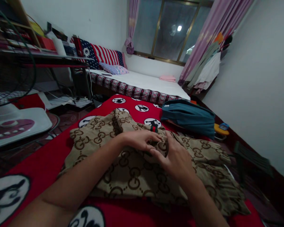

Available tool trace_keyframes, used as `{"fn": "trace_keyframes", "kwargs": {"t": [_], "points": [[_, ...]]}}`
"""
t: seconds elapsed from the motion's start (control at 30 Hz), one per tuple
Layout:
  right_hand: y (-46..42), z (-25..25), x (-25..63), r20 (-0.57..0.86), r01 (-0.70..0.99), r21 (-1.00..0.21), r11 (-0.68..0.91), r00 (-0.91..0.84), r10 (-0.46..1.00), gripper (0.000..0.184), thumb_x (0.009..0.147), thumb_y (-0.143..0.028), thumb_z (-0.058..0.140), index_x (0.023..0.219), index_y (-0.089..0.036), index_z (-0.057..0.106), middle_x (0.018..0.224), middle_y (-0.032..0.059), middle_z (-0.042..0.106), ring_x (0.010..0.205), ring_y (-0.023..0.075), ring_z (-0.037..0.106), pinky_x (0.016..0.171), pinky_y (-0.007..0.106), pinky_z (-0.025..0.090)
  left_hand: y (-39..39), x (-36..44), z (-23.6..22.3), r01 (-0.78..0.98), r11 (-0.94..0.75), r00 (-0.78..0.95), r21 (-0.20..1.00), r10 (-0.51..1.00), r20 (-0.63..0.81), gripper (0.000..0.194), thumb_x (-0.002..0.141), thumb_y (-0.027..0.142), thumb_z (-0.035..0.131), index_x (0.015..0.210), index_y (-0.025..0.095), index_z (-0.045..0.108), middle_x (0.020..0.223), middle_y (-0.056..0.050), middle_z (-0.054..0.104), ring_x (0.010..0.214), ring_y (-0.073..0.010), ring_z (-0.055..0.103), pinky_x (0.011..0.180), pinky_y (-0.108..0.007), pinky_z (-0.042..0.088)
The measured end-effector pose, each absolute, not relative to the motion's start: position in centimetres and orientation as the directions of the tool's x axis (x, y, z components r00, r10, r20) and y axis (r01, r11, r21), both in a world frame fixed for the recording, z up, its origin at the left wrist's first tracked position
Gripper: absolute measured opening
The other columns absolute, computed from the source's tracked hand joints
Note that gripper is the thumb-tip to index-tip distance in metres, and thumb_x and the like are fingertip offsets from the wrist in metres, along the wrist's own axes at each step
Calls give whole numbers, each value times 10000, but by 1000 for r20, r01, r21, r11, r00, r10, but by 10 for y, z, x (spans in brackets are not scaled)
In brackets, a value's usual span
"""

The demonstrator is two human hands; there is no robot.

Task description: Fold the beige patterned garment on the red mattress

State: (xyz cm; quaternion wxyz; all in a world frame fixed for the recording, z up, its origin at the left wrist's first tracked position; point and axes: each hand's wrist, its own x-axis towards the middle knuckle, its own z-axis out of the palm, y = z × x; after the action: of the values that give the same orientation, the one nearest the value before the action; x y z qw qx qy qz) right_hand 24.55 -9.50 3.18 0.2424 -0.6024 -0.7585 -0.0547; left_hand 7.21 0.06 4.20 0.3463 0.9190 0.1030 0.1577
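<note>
A tan jacket (134, 176) with a brown letter-and-dot pattern lies spread across a red blanket (132, 208). Its sleeves reach out to both sides, and a green-and-red striped tab (153, 128) shows near the collar. My left hand (142, 140) rests on the jacket's upper middle, its fingers curled round the cloth. Right beside it, my right hand (176, 154) grips the same part of the front, with thumb and fingers on either side of a fold. The thumb almost meets the left fingers. What lies under the fingertips is partly hidden.
Beyond the jacket, a folded blue-green garment (188, 116) lies on the blanket. A bed (142, 83) stands below the window. At left are a cluttered desk (54, 58) and a fan (9, 116). A yellow stool (221, 129) and a dark chair (252, 160) stand at right.
</note>
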Motion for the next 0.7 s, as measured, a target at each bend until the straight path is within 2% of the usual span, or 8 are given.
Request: {"fn": "trace_keyframes", "kwargs": {"t": [0.1, 0.17, 0.27, 0.33, 0.4, 0.47, 0.53, 0.7], "points": [[-93, 37, 254, 302, 970, -179, 165, -106, 948, 355, 812, -437, 582, 1073, -229, 702, 944, 87, 730, 848, 276, 673, 698, 345, 466, 1, 62, 46, 183, -682, 919, 708, 374, 124, 438, 843, 283, 631, 1272, 198, 618, 1281, -85, 637, 1161, -232, 589, 970, -301, 443], [-90, 42, 267, 297, 968, -230, 103, -30, 954, 217, 773, -358, 587, 871, -240, 741, 721, 44, 702, 694, 231, 647, 624, 307, 422, 3, 49, 53, 300, -648, 885, 700, 463, 50, 582, 795, 373, 697, 1342, 227, 562, 1316, -73, 618, 1145, -230, 600, 923, -283, 458], [-82, 47, 289, 450, 842, -529, 104, 174, 876, 193, 746, -349, 589, 724, -199, 709, 592, 10, 621, 588, 171, 577, 575, 268, 400, 7, 32, 61, 391, -683, 861, 617, 508, 17, 711, 673, 435, 791, 1327, 252, 581, 1314, -57, 621, 1131, -243, 601, 889, -258, 452], [-73, 46, 303, 537, 640, -742, 199, 391, 748, 214, 739, -375, 601, 719, -176, 677, 611, -5, 600, 573, 145, 545, 557, 249, 411, 12, 28, 62, 408, -707, 855, 577, 518, 31, 546, 701, 378, 762, 1218, 229, 666, 1185, -38, 692, 1031, -230, 635, 832, -243, 452], [-62, 42, 313, 537, 406, -843, 352, 603, 590, 211, 727, -379, 604, 742, -172, 641, 660, -15, 590, 599, 136, 545, 574, 246, 443, 19, 30, 57, 493, -687, 769, 535, 631, 102, 297, 769, 272, 658, 1036, 173, 743, 947, -31, 744, 859, -206, 655, 733, -240, 447], [-52, 37, 321, 485, 212, -825, 524, 741, 464, 166, 719, -345, 581, 747, -183, 598, 714, -18, 591, 661, 139, 574, 646, 268, 491, 26, 33, 51, 615, -620, 564, 488, 778, 278, 238, 790, 199, 561, 909, 147, 761, 793, -37, 731, 759, -196, 639, 679, -253, 430], [-45, 34, 328, 416, 49, -756, 652, 805, 422, 109, 719, -299, 544, 744, -197, 574, 778, -10, 613, 759, 150, 611, 748, 300, 521, 31, 35, 46, 676, -545, 323, 496, 824, 465, 275, 790, 181, 519, 930, 166, 756, 818, -47, 734, 781, -203, 638, 689, -265, 432], [-38, 25, 347, 252, -384, -654, 652, 702, 666, 245, 704, -190, 464, 866, -197, 649, 963, 23, 682, 998, 168, 638, 923, 353, 508, 37, 31, 39, 647, -503, 68, 573, 786, 614, 317, 818, 205, 483, 1007, 186, 737, 940, -61, 745, 882, -215, 656, 757, -274, 452]]}}
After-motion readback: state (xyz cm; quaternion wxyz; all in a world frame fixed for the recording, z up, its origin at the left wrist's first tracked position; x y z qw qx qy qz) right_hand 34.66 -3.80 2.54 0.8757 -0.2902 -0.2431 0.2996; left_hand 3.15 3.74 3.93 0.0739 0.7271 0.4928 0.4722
